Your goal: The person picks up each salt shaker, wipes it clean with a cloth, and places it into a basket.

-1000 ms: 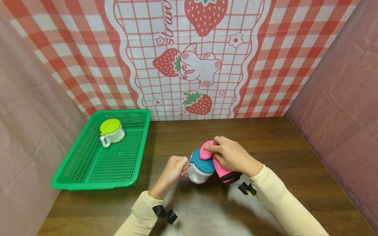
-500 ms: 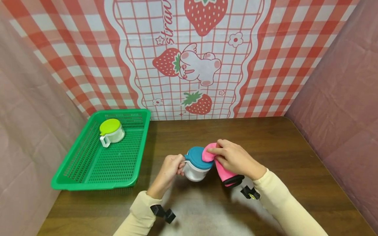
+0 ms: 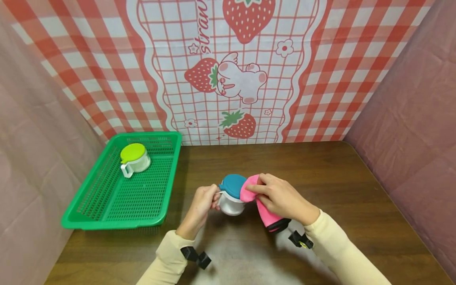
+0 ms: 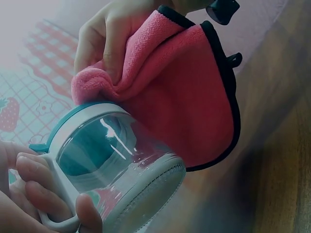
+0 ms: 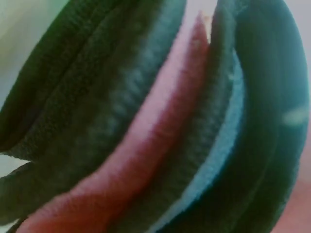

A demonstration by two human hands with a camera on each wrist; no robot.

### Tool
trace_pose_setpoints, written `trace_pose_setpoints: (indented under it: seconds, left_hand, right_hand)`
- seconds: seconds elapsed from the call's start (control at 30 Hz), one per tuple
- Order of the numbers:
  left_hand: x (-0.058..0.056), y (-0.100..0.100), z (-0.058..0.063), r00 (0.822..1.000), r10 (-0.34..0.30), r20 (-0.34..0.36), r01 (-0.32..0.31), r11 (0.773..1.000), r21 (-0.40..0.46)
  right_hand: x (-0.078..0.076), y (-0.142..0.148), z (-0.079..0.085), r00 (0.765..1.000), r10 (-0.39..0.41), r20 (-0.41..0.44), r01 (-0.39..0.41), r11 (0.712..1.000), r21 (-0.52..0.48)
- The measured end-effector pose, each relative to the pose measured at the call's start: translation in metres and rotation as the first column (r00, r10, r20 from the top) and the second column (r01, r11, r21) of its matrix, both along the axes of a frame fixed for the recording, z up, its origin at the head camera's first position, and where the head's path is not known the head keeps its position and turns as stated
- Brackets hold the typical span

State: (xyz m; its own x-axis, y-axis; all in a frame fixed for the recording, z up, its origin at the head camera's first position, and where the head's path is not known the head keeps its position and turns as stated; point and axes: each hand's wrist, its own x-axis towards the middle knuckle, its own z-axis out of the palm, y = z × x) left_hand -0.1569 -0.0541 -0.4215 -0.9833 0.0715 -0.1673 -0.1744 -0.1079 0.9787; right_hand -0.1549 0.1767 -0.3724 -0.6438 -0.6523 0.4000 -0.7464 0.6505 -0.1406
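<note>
My left hand (image 3: 202,202) grips the white handle of a clear jar (image 3: 230,205) with a blue lid (image 3: 233,185). In the left wrist view, fingers (image 4: 41,194) curl through the handle (image 4: 60,194), and the see-through jar wall (image 4: 121,155) tilts. My right hand (image 3: 281,196) pinches a folded pink cloth (image 3: 267,213) with black edging, its bunched corner on the right side of the lid. Below the fingers the rest of the cloth hangs down. The right wrist view is filled by the folds of the cloth (image 5: 146,136) and its dark edging.
On the left of the wooden table (image 3: 303,158) stands a green perforated basket (image 3: 165,190). Inside it sits a similar jar (image 3: 141,163) with a yellow-green lid (image 3: 133,152). A red-and-white strawberry cloth (image 3: 238,79) hangs behind the table, with pink curtains (image 3: 409,99) at the sides.
My left hand and the jar have shifted slightly left and away from me. The pink cloth moved right, then back left across the lid, with my right hand holding it.
</note>
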Motion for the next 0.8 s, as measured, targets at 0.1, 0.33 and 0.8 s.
trace_pose_setpoints:
  seconds: [0.1, 0.33, 0.8]
  left_hand:
    - [-0.001, 0.0, -0.001, 1.0, 0.001, 0.005, -0.001, 1.0, 0.003]
    - [-0.002, -0.002, -0.004, 1.0, 0.003, 0.005, -0.003, 1.0, 0.014]
    - [-0.005, -0.007, -0.004, 1.0, 0.029, 0.003, -0.029, 0.999, 0.035]
  right_hand:
    - [0.001, -0.002, -0.001, 1.0, 0.02, -0.001, -0.02, 1.0, -0.015]
    - [0.0, -0.002, -0.004, 0.998, 0.061, -0.024, -0.063, 0.996, -0.064]
    - [-0.007, 0.001, -0.012, 0.987, 0.157, -0.035, -0.161, 0.958, -0.236]
